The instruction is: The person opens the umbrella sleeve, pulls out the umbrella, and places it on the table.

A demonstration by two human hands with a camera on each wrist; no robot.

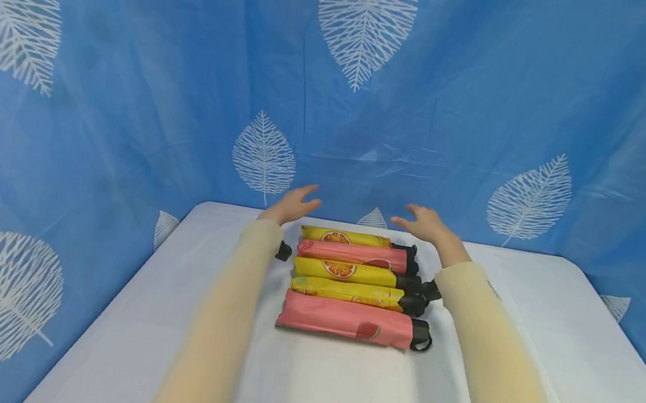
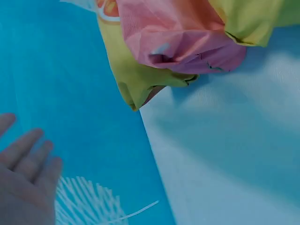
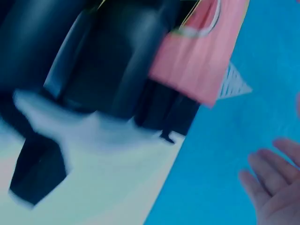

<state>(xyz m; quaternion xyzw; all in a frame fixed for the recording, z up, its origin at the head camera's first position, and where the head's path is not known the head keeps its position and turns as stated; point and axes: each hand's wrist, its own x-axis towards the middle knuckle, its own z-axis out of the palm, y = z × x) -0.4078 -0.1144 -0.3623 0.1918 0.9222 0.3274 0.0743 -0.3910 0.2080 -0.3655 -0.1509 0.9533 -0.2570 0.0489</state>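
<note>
Folded umbrellas lie side by side across the white table, three in yellow orange-slice fabric and two in pink. The nearest pink umbrella (image 1: 344, 318) shows a watermelon print; behind it come a yellow umbrella (image 1: 347, 292), another yellow umbrella (image 1: 368, 275), a pink umbrella (image 1: 347, 253) and the farthest yellow umbrella (image 1: 367, 239). Their black handles point right. My left hand (image 1: 293, 204) is held past the far left end of the row, fingers extended and holding nothing. Opposite it, my right hand (image 1: 426, 224) hovers beyond the far handles, empty, fingers extended. Both wrist views show the hands apart from the umbrellas.
The white table (image 1: 346, 391) has its far edge just behind the row. A blue curtain (image 1: 435, 107) with white leaf prints hangs behind the table and along both sides. A black strap end (image 3: 40, 171) sticks out near the handles in the right wrist view.
</note>
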